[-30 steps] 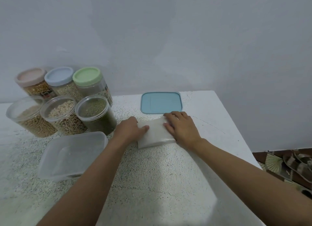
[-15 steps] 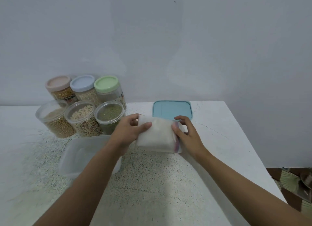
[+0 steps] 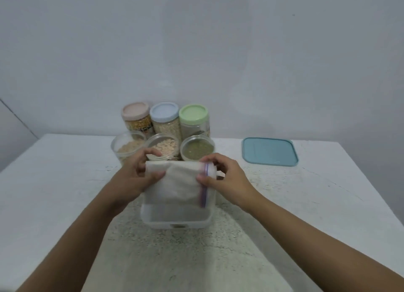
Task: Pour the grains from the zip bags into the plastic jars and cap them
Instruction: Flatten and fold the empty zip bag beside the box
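Note:
A zip bag (image 3: 177, 182) of white grains hangs in the air, held sideways over a clear square plastic container (image 3: 175, 219). My left hand (image 3: 135, 176) grips the bag's closed bottom end. My right hand (image 3: 223, 178) pinches the purple zip strip at its right end. Behind stand three open jars: tan grains (image 3: 124, 149), pale flakes (image 3: 164, 147), green grains (image 3: 196, 149). Three capped jars stand further back with a pink lid (image 3: 135, 110), a blue lid (image 3: 164, 111) and a green lid (image 3: 193, 112).
A blue square lid (image 3: 270, 152) lies flat on the white speckled table (image 3: 65, 182) at the back right. A plain wall rises behind the jars. The table's right edge runs diagonally past my right forearm.
Both hands lifted the bag off the table and carried it left, so it is over the clear container. The camera view also swung left, centring the jars.

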